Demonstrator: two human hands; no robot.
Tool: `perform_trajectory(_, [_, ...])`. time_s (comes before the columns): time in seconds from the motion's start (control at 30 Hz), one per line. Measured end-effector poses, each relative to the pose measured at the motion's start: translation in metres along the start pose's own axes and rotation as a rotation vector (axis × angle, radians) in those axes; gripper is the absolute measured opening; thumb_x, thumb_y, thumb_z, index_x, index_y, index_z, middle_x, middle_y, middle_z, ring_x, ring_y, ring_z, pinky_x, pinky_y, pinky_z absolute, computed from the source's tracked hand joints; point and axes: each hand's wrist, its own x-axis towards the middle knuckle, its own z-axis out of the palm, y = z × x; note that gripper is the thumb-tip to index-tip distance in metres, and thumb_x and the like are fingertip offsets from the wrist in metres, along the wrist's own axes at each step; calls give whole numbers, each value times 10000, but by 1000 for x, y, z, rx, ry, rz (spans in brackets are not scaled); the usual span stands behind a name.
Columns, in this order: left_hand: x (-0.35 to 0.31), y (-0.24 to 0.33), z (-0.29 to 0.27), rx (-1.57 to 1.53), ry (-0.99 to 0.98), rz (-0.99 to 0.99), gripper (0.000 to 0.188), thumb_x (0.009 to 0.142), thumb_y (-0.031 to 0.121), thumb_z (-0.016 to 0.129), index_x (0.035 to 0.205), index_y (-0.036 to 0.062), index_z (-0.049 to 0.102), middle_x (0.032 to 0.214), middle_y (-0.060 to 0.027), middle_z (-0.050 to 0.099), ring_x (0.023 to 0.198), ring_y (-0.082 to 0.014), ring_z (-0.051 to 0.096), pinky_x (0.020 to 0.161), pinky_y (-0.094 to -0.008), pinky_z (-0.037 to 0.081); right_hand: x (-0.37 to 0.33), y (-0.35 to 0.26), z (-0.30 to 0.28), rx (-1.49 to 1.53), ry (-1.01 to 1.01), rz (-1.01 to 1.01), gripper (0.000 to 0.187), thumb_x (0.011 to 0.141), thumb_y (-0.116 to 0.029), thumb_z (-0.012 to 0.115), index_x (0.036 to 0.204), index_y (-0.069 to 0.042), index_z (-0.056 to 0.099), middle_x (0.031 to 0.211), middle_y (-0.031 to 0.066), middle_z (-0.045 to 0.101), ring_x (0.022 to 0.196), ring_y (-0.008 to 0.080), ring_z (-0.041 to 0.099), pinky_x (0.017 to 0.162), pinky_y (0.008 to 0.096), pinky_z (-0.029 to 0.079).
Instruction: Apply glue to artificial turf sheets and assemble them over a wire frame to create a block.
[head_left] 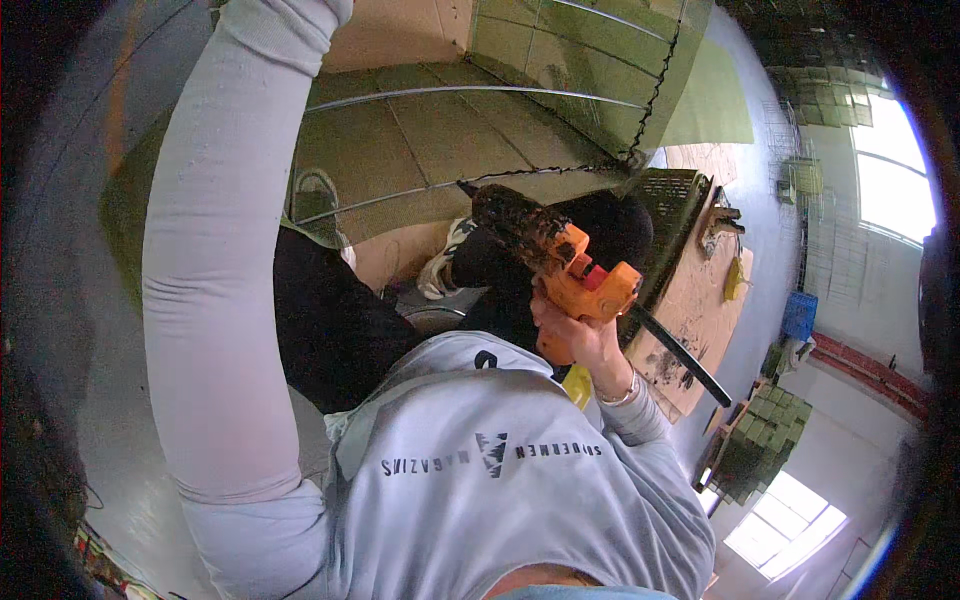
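Glue gun (565, 262), orange with a blackened, crusted nozzle, is sitting in our right hand (575, 335), whose fingers are wrapping shut around the grip. We are aiming its tip at a thin wire rod (470, 183) that is running across a green panel (420, 150). We are raising our left arm (215, 250), in a pale grey sleeve, up past the top edge, so the left hand is lying out of view. A black rod (680, 355) is sticking out behind the gun, over a cardboard sheet (690, 300).
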Motion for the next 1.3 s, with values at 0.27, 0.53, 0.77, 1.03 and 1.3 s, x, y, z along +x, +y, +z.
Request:
perform_trajectory(0.27, [1, 3, -6, 14, -99, -64, 470, 893, 430, 574, 623, 49, 631, 487, -56, 495, 460, -196, 492, 508, -376, 428, 3, 1, 2, -37, -22, -43, 351, 776, 14, 658, 1105, -23, 541, 899, 26, 595, 740, 111, 571, 632, 266, 479])
perform_trajectory(0.53, [2, 2, -6, 30, -93, -38, 501, 892, 429, 578, 568, 48, 551, 460, -53, 427, 428, -195, 440, 486, -376, 403, 2, -5, 11, -102, 11, 19, 360, 778, 27, 649, 1118, -4, 533, 894, 33, 593, 743, 120, 571, 633, 265, 476])
perform_trajectory(0.77, [1, 2, -6, 8, -86, -41, 513, 901, 417, 574, 540, 66, 472, 454, -41, 378, 415, -174, 401, 470, -360, 374, 2, 1, 11, 1, -30, 6, 361, 777, 27, 651, 1116, 8, 528, 908, 51, 596, 751, 123, 575, 645, 263, 478])
perform_trajectory(1.03, [1, 0, -4, 8, -76, -40, 529, 911, 415, 561, 532, 76, 413, 457, -29, 347, 418, -159, 372, 469, -360, 363, 5, 10, 6, -439, -220, -181, 300, 816, 60, 592, 1103, 17, 518, 925, 82, 593, 859, 173, 600, 768, 308, 497])
perform_trajectory(1.3, [0, -2, -1, 25, -29, -7, 523, 898, 425, 572, 537, 70, 438, 471, -38, 375, 428, -170, 390, 481, -363, 376, 1, 0, 15, -125, -122, 77, 338, 815, 18, 626, 1129, 11, 503, 922, 68, 585, 830, 153, 585, 748, 295, 486])
